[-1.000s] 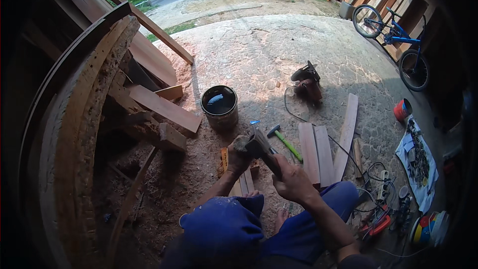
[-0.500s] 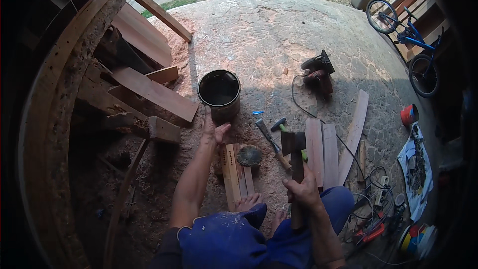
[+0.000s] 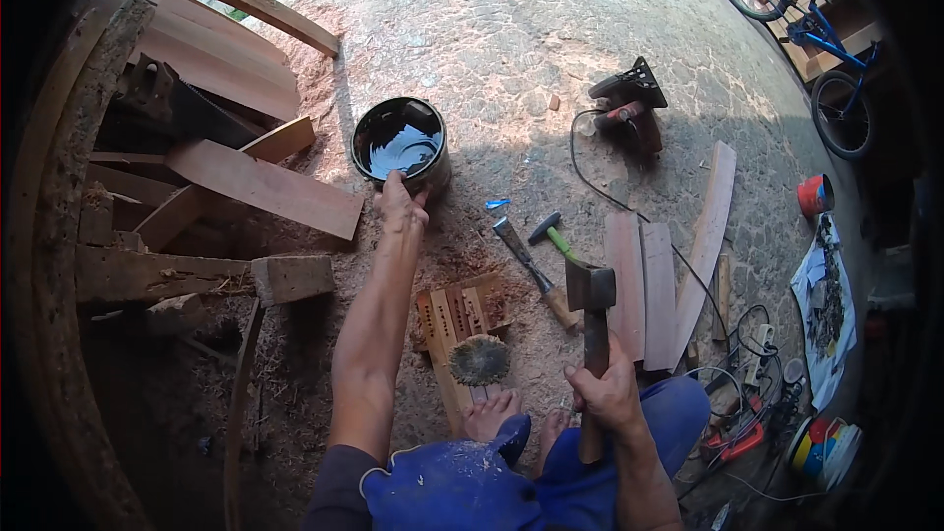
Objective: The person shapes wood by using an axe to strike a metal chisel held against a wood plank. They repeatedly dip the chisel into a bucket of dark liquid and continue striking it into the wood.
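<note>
Left hand (image 3: 401, 205) grips bucket (image 3: 439, 172) by near rim, likely heavy with liquid (image 3: 405, 149); right hand (image 3: 607, 391) grips hatchet (image 3: 592, 289), probably head-heavy, by handle (image 3: 596, 332).

Hatchet hd (image 3: 591, 288): matt metal (bucket liq (image 3: 405, 150): glossy)

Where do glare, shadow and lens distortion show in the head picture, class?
Head view: a bright reflection shines inside the bucket; head view: shade covers the nearer floor, with sunlight beyond; head view: the lower left is dim, and the fisheye makes the far floor look domed.
</note>
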{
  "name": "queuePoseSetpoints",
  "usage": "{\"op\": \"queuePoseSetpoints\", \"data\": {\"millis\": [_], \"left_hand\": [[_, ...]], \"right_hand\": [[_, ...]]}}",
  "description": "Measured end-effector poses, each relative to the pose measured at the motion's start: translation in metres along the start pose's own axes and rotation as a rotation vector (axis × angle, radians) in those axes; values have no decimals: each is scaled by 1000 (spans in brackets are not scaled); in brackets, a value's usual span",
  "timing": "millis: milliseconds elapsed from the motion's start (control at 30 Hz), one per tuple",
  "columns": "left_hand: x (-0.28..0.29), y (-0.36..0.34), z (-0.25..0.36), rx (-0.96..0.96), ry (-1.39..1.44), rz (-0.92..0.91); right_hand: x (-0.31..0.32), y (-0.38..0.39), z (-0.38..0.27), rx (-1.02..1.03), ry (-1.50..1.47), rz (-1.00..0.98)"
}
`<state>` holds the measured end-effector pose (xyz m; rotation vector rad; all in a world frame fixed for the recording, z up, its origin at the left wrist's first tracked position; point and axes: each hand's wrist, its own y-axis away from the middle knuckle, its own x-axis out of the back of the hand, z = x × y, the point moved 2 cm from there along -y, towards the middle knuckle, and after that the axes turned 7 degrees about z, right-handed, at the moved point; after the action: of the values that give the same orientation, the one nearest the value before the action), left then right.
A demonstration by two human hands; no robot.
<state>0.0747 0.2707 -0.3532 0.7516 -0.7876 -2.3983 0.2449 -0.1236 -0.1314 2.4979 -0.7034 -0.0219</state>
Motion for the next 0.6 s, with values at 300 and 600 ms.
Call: {"op": "queuePoseSetpoints", "data": {"millis": [300,600], "left_hand": [[-70,-59,18,57,18,-114],[-31,-14,37,145,-55,-479]], "right_hand": [[7,-3,7,-45,-3,54],[-1,-12,11,-69,-29,33]]}}
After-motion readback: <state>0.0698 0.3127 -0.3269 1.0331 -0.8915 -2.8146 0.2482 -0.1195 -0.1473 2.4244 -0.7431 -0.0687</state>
